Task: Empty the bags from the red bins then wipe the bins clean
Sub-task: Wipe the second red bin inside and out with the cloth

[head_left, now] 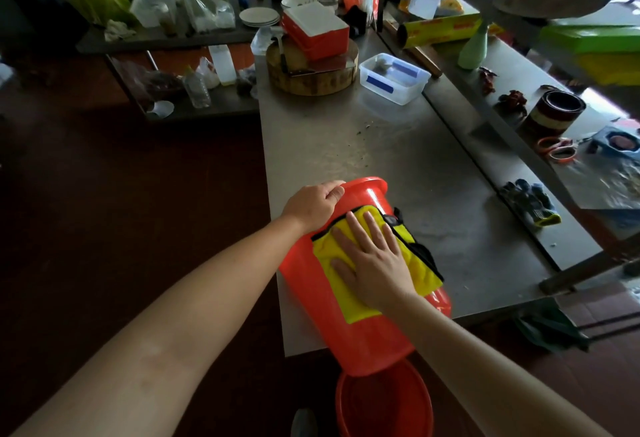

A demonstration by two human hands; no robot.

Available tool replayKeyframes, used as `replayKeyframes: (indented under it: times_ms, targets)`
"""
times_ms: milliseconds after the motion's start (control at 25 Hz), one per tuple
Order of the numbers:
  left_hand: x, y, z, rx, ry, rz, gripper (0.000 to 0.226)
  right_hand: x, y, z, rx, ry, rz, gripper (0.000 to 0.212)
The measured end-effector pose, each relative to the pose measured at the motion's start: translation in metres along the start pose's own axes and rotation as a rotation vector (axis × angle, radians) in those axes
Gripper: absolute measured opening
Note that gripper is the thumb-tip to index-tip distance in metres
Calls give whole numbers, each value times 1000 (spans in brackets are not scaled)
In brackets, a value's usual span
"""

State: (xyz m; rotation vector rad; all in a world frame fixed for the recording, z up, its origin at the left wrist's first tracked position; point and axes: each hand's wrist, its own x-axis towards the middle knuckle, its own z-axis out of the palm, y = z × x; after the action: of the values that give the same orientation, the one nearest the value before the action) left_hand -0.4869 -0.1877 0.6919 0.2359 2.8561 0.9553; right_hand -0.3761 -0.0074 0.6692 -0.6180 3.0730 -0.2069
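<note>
- Pos.: red bin [311,298] on its side, bench [381,159] at 6 o'clock, near end overhanging edge.
- L hand [311,206] fingers [334,190] curl over its far end; R hand [374,263] fingers straight, pressing yellow cloth [346,305] on wall.
- Risk: bin may roll/slide off edge if L grip slackens.
- Bench steel, crumbs [364,128] approx. 12 o'clock; chopping block [311,81] beyond; room dim, cluttered.

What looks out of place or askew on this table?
The red bin lies on its side, one end overhanging the near edge of the table, held by the left hand. Dark crumbs dot the steel.
</note>
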Motion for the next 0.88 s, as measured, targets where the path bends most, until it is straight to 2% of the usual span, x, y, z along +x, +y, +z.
replayKeyframes:
  times_ms: [160, 320, 560, 680, 760, 880]
  targets:
    - [1, -4, -3, -47, -4, -23, 45, 49, -12, -9, 1, -5, 1, 64]
    - [4, -1, -2, -35, 5, -21, 44, 37, 4, -5, 55, 33, 16, 67]
    - [14, 19, 6, 120, 55, -3, 44, -42, 66, 7, 311, -5, 297, 81]
    - [23, 27, 18, 253, 100, 63, 44, -70, 79, 12, 333, 4, 366, 91]
    - [30, 33, 25, 364, 128, 153, 45, -85, 75, 14, 271, 11, 356, 89]
    - [43, 40, 28, 502, 147, 228, 47, -101, 61, 24, 144, 69, 214, 87]
